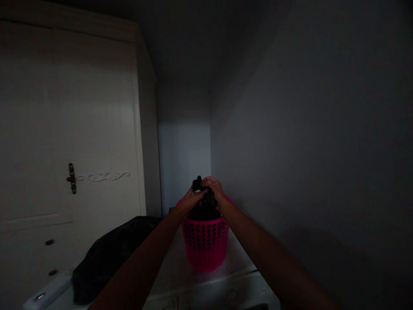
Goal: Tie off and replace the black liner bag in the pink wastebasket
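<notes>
A pink plastic basket with rows of holes stands upright on a light-coloured cabinet top. Just above its rim, both of my hands grip a black item with a small blocky part sticking up at its left; the dim light hides what kind of thing it is. My left hand closes on its left side, thumb across the front. On the far right side, the fingers of my right hand curl over it. Dark contents fill the upper part of the basket, too dark to tell apart.
A black plastic bag lies to the left of the basket, beside my left forearm. Behind it stands a white wardrobe with a dark handle. A grey wall rises close on the right. At the lower left is a white object.
</notes>
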Demonstrator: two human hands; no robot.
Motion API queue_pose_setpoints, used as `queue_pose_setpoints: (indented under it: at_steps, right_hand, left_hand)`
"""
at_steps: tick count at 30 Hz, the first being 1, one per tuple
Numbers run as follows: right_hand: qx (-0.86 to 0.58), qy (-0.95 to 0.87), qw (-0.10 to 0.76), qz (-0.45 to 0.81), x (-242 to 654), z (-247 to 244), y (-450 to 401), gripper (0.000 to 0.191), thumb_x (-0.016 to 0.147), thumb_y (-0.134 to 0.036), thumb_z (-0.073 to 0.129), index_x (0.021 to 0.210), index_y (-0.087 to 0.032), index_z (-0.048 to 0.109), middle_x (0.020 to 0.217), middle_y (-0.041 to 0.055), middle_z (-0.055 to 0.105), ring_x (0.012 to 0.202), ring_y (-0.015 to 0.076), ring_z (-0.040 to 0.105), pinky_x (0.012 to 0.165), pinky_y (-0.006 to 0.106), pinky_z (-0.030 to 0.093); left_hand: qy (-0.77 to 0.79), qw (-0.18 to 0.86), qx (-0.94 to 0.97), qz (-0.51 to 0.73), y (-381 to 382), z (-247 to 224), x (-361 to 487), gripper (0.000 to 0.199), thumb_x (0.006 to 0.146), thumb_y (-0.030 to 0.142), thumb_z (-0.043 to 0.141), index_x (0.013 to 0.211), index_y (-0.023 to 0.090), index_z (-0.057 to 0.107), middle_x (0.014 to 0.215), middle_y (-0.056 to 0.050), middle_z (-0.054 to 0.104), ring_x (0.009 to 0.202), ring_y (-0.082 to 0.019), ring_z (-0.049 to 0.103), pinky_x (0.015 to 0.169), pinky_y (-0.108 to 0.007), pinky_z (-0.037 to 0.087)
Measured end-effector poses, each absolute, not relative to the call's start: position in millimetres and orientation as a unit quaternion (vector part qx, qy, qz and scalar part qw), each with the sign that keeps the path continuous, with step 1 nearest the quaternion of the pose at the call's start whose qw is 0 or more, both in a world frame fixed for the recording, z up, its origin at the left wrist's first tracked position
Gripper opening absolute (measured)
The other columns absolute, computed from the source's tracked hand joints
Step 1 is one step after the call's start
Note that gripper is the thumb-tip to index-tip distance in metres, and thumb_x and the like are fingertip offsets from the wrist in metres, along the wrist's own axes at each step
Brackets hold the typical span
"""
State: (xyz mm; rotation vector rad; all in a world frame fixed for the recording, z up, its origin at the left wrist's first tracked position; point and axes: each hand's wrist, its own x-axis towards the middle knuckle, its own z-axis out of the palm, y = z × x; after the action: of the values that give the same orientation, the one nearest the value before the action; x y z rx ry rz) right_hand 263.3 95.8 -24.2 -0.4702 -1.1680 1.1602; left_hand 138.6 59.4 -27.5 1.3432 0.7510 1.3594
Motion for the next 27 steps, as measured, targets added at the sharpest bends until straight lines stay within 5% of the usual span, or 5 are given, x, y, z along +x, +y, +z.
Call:
queue_pose_setpoints:
  at_steps: [4,9,15,20,27]
  right_hand:
    - [-0.215,-0.582,0.577,0.531,271,-22,85,0.030,0.061,-0.039,0.084,0.078,-0.017,0.073,0.073,0.0006,0.074,0.066,0.0162,0.066,0.065,0.027,0.053]
    - [-0.203,-0.616,0.511,0.563,276,-24,71,0.055,0.075,-0.070,0.072,0.098,-0.020,0.074,0.085,0.0054,0.076,0.083,0.0236,0.070,0.078,0.037,0.058]
    - [-0.163,-0.755,0.536,0.343,274,-28,63,0.079,0.061,-0.036,0.094,0.133,-0.032,0.063,0.137,0.0026,0.065,0.131,0.0239,0.056,0.116,0.039,0.039]
    - [-0.217,-0.730,0.571,0.306,268,-33,77,0.034,0.079,-0.047,0.077,0.103,-0.023,0.076,0.106,0.0034,0.076,0.105,0.0235,0.065,0.103,0.038,0.047]
    - [-0.273,-0.632,0.614,0.387,264,-44,98,0.042,0.079,-0.058,0.066,0.092,-0.019,0.075,0.082,0.0008,0.072,0.075,0.0175,0.061,0.073,0.028,0.048]
  left_hand:
    - [0.320,0.529,0.573,0.538,57,-31,135,0.047,0.065,0.041,0.092,0.101,0.018,0.074,0.081,-0.004,0.076,0.068,-0.016,0.066,0.061,-0.026,0.049]
    - [0.366,0.528,0.510,0.572,66,-35,137,0.037,0.072,0.049,0.085,0.081,0.016,0.071,0.059,-0.001,0.067,0.049,-0.013,0.057,0.053,-0.026,0.046]
    - [0.321,0.571,0.503,0.564,68,-31,138,0.037,0.069,0.042,0.083,0.094,0.016,0.076,0.081,-0.009,0.078,0.072,-0.024,0.074,0.065,-0.033,0.057]
    - [0.341,0.650,0.448,0.510,64,-21,134,0.037,0.080,0.052,0.071,0.095,0.018,0.075,0.084,-0.010,0.079,0.082,-0.028,0.076,0.073,-0.039,0.060]
    - [0.321,0.550,0.517,0.571,60,-24,127,0.043,0.078,0.053,0.073,0.104,0.019,0.074,0.092,-0.010,0.080,0.094,-0.031,0.074,0.085,-0.043,0.059]
